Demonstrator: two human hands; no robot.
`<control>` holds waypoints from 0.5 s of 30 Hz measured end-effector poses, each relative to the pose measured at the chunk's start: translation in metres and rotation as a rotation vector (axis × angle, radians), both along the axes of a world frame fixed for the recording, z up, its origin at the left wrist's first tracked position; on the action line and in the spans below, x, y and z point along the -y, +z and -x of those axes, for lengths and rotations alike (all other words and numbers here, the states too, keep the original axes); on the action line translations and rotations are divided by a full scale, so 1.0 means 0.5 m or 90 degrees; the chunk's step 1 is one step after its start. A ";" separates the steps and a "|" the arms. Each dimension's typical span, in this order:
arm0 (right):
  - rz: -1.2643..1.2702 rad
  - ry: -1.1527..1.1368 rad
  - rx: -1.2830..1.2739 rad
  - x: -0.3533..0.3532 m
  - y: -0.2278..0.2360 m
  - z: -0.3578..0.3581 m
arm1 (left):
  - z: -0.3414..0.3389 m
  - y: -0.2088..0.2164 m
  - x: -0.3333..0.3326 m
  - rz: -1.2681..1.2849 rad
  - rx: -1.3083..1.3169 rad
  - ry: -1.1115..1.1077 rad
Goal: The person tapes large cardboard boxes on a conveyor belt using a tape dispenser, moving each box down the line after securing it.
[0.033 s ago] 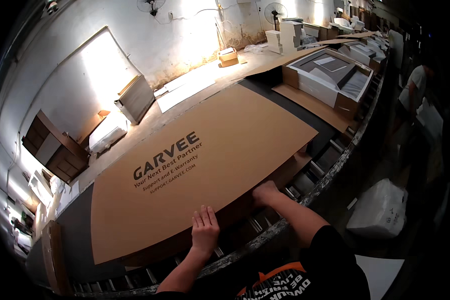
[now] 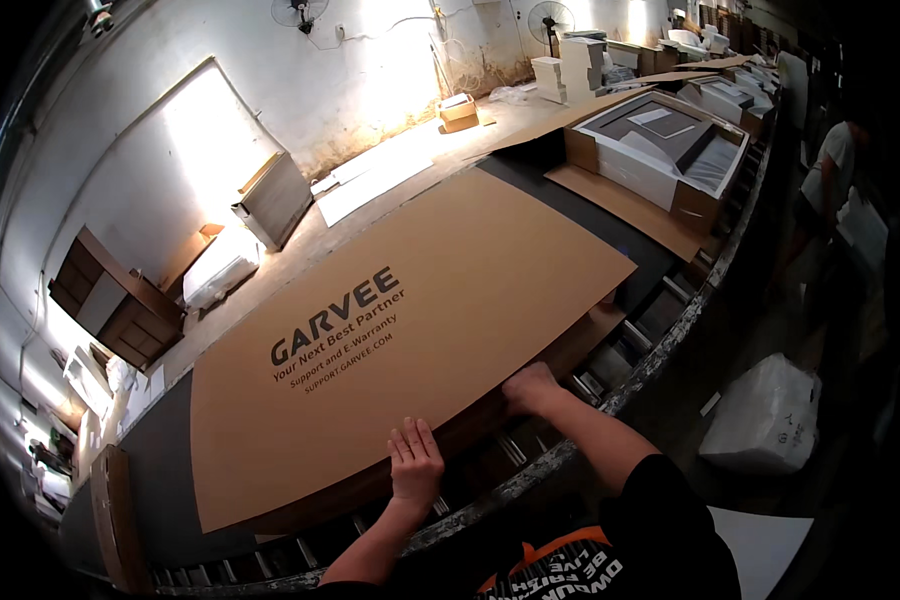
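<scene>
A large brown cardboard carton [image 2: 450, 270], its broad top printed with dark lettering, lies slantwise in front of me. Its near edge overhangs shaded cardboard below. My left hand [image 2: 416, 463] rests on that near edge, fingers stretched out flat on top and nothing gripped. Further right, my right hand [image 2: 533, 388] is at the same edge, its fingers tucked beneath the overhanging cardboard and hidden. Whether those fingers grip the board cannot be made out.
Beneath the carton runs a roller conveyor [image 2: 510, 450] with a dark belt [image 2: 160, 460]. An open carton [image 2: 685, 195] holding grey panels stands beyond. A narrow carton [image 2: 120, 520] is at the left end. A wrapped white bundle [image 2: 765, 415] and a person [image 2: 832, 165] are at the right.
The view has shifted slightly, and the carton's left end appears a little further right. Both hands keep their places at its near edge.
</scene>
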State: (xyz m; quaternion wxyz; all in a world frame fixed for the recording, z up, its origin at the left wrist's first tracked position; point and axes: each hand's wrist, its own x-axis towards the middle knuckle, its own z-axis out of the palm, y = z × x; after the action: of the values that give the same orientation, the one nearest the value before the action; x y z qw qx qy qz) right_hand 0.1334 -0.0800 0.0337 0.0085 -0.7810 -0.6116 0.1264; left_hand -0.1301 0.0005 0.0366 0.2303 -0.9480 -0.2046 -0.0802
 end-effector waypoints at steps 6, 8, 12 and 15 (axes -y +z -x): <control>-0.420 -0.058 0.066 0.104 -0.090 0.046 | -0.005 -0.004 0.008 0.022 0.010 -0.048; -0.593 -0.054 0.064 0.145 -0.101 0.068 | 0.011 0.006 0.007 0.020 -0.012 -0.039; -0.773 -0.095 -0.008 0.184 -0.067 0.040 | 0.038 0.016 -0.001 0.017 -0.054 -0.021; -0.935 -0.049 -0.061 0.101 -0.038 -0.043 | 0.041 0.017 -0.004 -0.011 -0.128 -0.009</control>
State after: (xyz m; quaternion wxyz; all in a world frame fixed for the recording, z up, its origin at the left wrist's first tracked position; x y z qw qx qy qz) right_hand 0.1550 -0.1305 0.0149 0.5602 -0.5888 -0.5098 -0.2820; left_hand -0.1506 0.0023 0.0449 0.2574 -0.9506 -0.1732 0.0122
